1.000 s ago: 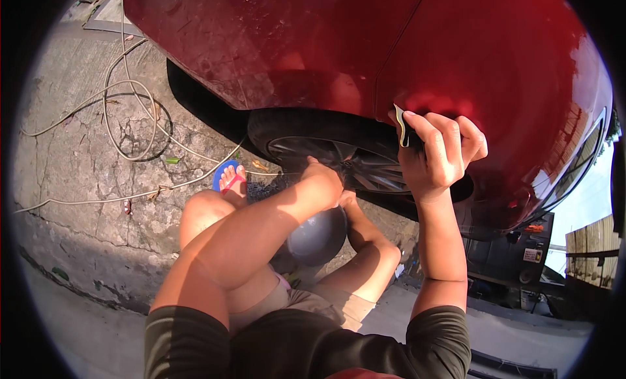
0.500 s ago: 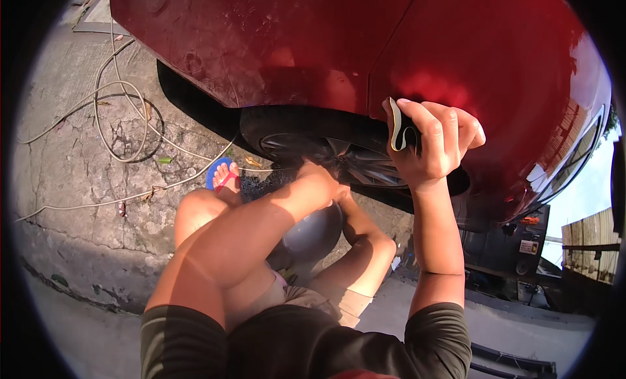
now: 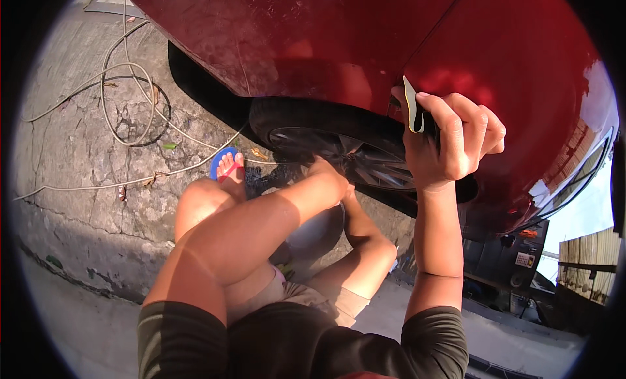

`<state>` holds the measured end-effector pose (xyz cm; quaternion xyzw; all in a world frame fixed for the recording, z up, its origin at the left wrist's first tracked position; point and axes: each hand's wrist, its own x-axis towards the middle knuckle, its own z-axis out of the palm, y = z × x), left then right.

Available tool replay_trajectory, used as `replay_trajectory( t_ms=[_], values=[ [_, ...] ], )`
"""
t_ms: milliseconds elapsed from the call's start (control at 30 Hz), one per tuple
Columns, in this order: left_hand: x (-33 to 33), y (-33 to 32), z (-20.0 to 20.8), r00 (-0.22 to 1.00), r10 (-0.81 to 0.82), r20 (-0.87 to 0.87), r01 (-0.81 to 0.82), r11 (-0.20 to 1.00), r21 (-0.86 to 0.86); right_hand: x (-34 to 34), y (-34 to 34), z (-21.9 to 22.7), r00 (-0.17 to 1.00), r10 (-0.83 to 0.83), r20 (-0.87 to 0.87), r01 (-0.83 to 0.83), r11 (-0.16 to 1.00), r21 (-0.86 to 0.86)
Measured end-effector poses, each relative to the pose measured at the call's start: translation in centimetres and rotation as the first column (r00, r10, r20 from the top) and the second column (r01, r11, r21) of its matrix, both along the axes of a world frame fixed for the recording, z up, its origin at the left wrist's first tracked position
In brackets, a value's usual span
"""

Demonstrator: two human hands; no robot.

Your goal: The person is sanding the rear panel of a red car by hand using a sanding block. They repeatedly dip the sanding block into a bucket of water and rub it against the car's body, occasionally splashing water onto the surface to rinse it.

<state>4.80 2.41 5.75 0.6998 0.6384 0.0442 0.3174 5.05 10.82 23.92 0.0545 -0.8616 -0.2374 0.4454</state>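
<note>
Pinching a folded pad (image 3: 411, 105), the right hand (image 3: 450, 141) reaches forward; whether the left hand (image 3: 330, 175) grips is unclear.

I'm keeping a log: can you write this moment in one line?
left hand: at wheel, grip hidden; right hand: holds bent sheet; basin: between legs

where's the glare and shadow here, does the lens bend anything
Head view: pale reflections on the red car, strongest at right; head view: deep shadow beneath it, sun and shade across the left forearm; head view: black corners, fisheye-bent edges.
</note>
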Motion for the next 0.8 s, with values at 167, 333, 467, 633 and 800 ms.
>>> replay_trajectory(
  t_ms=[167, 333, 467, 633, 800],
  values=[
    [-1.2, 0.4, 3.0, 0.995, -0.052, 0.089, 0.067, 0.982, -0.178, 3.1, 0.5, -1.4, 0.990, -0.082, 0.114, 0.081, 0.997, 0.015],
    [0.3, 1.3, 1.2, 0.993, 0.020, 0.120, -0.002, 0.990, -0.141, -1.0, -0.6, 1.2, 1.000, -0.028, 0.013, 0.028, 1.000, 0.000],
    [0.1, 2.0, 2.0, 0.993, 0.048, 0.110, -0.034, 0.992, -0.124, 3.5, 0.9, -1.2, 0.988, -0.097, 0.118, 0.093, 0.995, 0.041],
    [0.2, 1.5, 1.5, 0.994, 0.069, 0.084, -0.059, 0.992, -0.113, -0.9, -0.9, 1.2, 0.997, -0.036, 0.063, 0.036, 0.999, 0.001],
    [0.5, 1.3, 0.8, 0.993, -0.072, 0.096, 0.083, 0.990, -0.112, 3.4, 1.2, -2.9, 0.990, -0.083, 0.118, 0.082, 0.997, 0.008]
  ],
)
